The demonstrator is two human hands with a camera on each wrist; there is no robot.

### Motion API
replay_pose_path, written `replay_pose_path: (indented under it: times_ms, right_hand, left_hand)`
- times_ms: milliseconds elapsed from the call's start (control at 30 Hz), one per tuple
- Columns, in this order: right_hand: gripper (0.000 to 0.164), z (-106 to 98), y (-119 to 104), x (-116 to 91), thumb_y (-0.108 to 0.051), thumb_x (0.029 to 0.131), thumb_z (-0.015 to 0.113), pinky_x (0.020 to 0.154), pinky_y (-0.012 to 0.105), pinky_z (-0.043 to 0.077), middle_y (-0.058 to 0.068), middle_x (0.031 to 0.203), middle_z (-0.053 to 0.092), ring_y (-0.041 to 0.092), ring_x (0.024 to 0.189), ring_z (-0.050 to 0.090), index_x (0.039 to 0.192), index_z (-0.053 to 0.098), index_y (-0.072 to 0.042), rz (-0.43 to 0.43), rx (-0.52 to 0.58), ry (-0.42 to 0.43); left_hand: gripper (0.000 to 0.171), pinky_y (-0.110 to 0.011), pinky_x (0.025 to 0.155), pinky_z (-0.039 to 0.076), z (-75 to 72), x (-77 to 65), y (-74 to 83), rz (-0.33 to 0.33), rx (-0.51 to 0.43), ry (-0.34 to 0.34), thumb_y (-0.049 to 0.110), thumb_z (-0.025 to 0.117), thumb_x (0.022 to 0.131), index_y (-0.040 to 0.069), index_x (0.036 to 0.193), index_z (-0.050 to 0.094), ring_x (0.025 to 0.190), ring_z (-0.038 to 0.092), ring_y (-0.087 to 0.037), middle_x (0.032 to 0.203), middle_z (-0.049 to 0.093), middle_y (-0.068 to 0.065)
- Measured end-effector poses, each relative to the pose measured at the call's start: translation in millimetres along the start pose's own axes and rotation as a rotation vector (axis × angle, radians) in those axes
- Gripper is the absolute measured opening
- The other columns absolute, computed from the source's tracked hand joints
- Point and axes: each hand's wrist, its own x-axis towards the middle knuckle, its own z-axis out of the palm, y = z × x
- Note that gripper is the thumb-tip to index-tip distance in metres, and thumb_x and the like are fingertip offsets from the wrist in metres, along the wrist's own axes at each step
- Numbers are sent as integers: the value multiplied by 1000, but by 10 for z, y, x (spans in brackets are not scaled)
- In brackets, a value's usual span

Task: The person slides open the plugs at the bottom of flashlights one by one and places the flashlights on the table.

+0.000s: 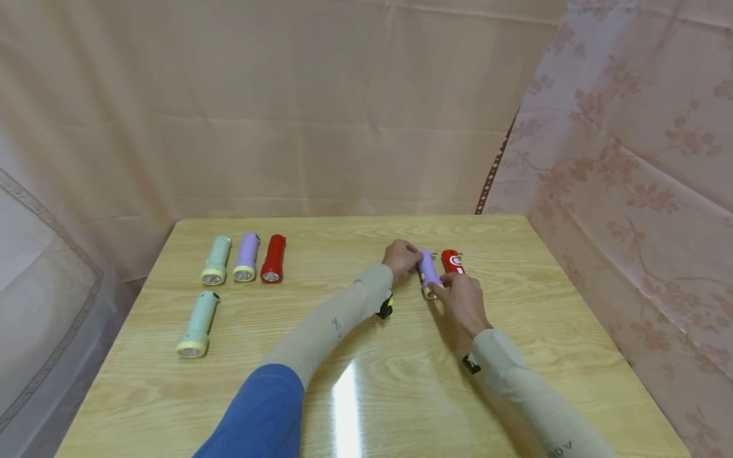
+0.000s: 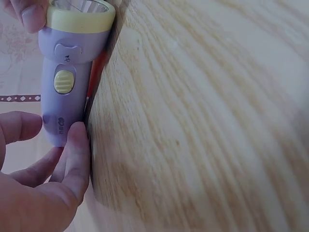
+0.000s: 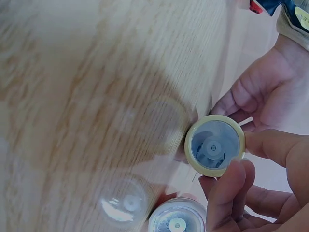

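A purple flashlight (image 1: pixel 428 270) with a pale yellow head ring lies at the right of the table, its lens end toward me. Plug prongs stick out to the right near its far end. My left hand (image 1: pixel 402 257) pinches the tail with thumb and fingertips. At the lens end, my right hand (image 1: pixel 465 300) holds the yellow rim (image 3: pixel 190 151) between its fingers. A yellow slide switch (image 2: pixel 63 81) faces up in the left wrist view. Just right of it lies a red flashlight (image 1: pixel 450 259), also with prongs out, its near part hidden behind my right hand.
At the left stand out a green flashlight (image 1: pixel 217 257), a purple one (image 1: pixel 247 254) and a red one (image 1: pixel 275 256), lying in a row. Another green flashlight (image 1: pixel 200 321) lies nearer me. The wooden table (image 1: pixel 321 254) meets curtains at its back and right.
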Motion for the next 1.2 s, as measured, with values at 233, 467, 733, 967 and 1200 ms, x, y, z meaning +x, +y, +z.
replay_pose_path:
  times_ms: [233, 467, 733, 967, 1200]
  right_hand:
    - [43, 35, 7, -7, -33, 94, 75, 75, 45, 52, 17, 106, 74, 32, 92, 67, 118, 73, 2, -9, 8, 5]
    - [46, 1, 22, -52, -32, 93, 75, 79, 52, 54, 20, 111, 73, 36, 100, 68, 124, 69, 1, -53, 28, 32]
    - [42, -21, -13, -67, -28, 93, 75, 81, 51, 51, 21, 108, 73, 36, 100, 67, 121, 70, 3, -75, 58, 66]
    - [38, 3, -62, -110, -26, 94, 74, 74, 44, 49, 20, 107, 73, 35, 94, 67, 119, 71, 3, -113, 93, 77]
    - [34, 52, -145, -145, -23, 93, 73, 71, 41, 51, 18, 103, 74, 30, 83, 69, 116, 72, 1, -169, 133, 128]
  left_hand:
    - [17, -37, 70, 62, -92, -73, -27, 7, -33, -25, 10, 70, 95, -1, 108, 65, 81, 74, -29, 92, 74, -19]
    - [9, -33, 65, 60, -210, -88, -76, 12, -20, -87, 14, 71, 97, 6, 98, 68, 77, 71, -26, 91, 74, -19]
    - [12, -27, 61, 57, -358, -139, -170, 76, -6, -135, 17, 71, 98, 6, 94, 71, 76, 69, -22, 91, 74, -16]
    - [16, -38, 75, 62, -517, -274, -198, 102, -5, -171, 20, 69, 100, 4, 99, 71, 90, 72, -30, 97, 73, -17]
    - [22, -40, 79, 61, -685, -455, -224, 140, 16, -178, 25, 68, 102, 3, 104, 71, 92, 72, -30, 103, 72, -17]
